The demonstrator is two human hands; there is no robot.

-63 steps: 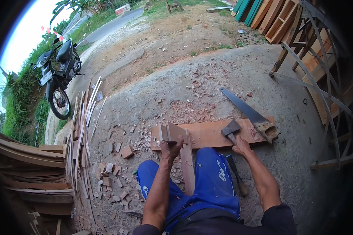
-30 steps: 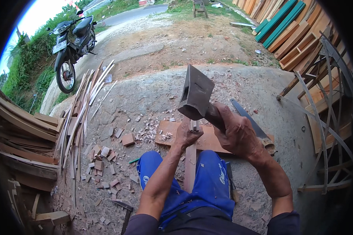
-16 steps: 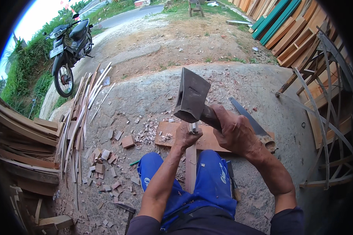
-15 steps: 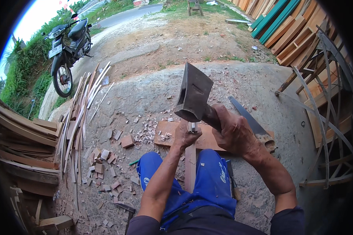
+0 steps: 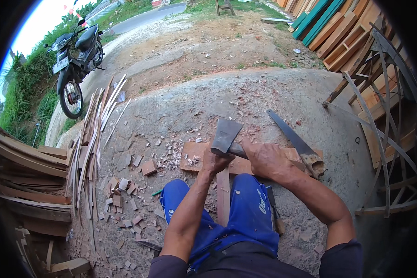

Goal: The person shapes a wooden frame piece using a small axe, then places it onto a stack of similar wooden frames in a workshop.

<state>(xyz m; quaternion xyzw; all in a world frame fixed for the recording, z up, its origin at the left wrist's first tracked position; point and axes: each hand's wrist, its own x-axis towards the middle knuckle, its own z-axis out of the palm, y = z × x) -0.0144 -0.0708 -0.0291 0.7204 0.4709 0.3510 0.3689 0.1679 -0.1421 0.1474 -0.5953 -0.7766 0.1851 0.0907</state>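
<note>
My right hand [image 5: 268,160] is closed around the short handle of an axe [image 5: 228,134], whose broad dark metal head is over my left hand [image 5: 213,162]. Closed in a fist, my left hand holds a slim upright tool that looks like a chisel; its metal top, seen earlier, is now hidden behind the axe head. Below that fist a long strip of wood [image 5: 223,191] runs toward me between my knees. Its far end meets a thick reddish board [image 5: 188,163] on the ground, though my hand covers the contact.
A handsaw [image 5: 292,135] leans across the board's right end. Wood blocks [image 5: 117,200] and chips litter the ground at left, beside long thin strips [image 5: 96,134]. Stacked planks [image 5: 32,183] border the left, a wooden frame [image 5: 384,134] the right. A motorbike [image 5: 78,62] is parked far left.
The axe has come down from a raised position, its head now at my left fist. My right hand has lowered with it; my left hand stays nearly in place.
</note>
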